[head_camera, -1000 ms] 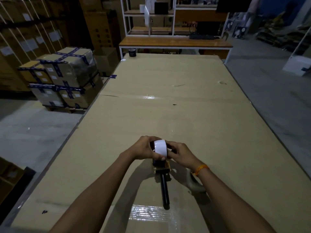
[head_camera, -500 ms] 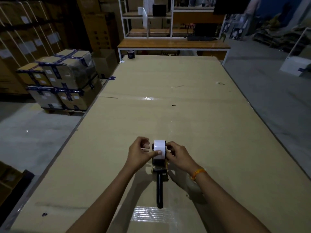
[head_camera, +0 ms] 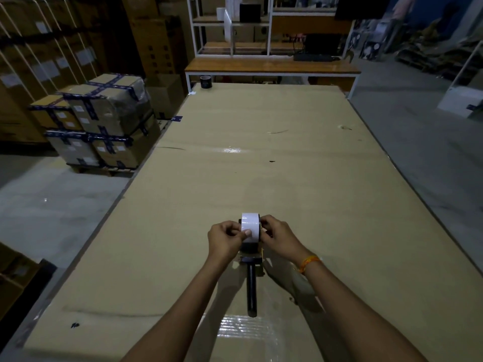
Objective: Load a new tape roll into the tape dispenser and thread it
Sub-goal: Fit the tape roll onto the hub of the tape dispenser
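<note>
Left hand: I see it curled at the left side of the white tape roll, thumb pressing on the roll's face.
Right hand: it grips the roll's right side.
Tape roll: sits on the tape dispenser.
Dispenser: lies on the cardboard-covered table, black handle toward me.
</note>
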The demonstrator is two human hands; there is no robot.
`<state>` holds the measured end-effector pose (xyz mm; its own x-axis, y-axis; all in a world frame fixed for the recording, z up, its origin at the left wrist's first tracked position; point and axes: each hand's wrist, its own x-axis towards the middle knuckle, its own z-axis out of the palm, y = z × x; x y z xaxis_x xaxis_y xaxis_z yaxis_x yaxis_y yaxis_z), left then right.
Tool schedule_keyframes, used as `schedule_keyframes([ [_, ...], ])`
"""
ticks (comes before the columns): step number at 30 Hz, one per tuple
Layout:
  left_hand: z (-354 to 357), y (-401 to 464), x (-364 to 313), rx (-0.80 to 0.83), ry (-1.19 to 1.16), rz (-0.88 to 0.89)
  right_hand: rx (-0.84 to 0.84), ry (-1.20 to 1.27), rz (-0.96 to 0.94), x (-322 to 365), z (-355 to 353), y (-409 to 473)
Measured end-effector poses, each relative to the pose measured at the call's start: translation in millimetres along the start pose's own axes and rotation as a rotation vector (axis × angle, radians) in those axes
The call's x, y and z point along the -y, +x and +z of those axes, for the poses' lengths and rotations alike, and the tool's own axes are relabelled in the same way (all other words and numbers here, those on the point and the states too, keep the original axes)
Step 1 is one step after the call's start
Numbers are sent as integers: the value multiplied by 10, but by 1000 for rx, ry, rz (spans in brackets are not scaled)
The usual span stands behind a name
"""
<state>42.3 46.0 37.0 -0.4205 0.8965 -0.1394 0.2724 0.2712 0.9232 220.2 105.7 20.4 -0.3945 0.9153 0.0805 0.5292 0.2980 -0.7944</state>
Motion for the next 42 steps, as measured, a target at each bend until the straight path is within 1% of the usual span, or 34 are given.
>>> schedule_keyframes([
  [6,51,-152,-76,-134,3,39,3,-21,10,-11,2,35],
  [10,96,-195,-71,-220,22,29,0,-52,9,-5,38,57],
  [16,112,-230,-13,-264,-1,43,-37,-40,7,-15,62,30],
  [23,174,-167,11,-219,105,121,-20,-18,-7,-65,32,25],
  [32,94,-151,1,-208,104,173,14,-12,-21,-89,31,69],
  [35,61,-115,25,-184,103,164,9,5,-14,-100,44,80],
  [38,-35,-12,97,-112,92,155,-15,103,56,-151,27,80],
  [40,-150,77,153,-57,103,172,39,220,123,-180,-55,97],
  [42,-275,180,203,19,107,195,129,350,179,-176,-173,116],
])
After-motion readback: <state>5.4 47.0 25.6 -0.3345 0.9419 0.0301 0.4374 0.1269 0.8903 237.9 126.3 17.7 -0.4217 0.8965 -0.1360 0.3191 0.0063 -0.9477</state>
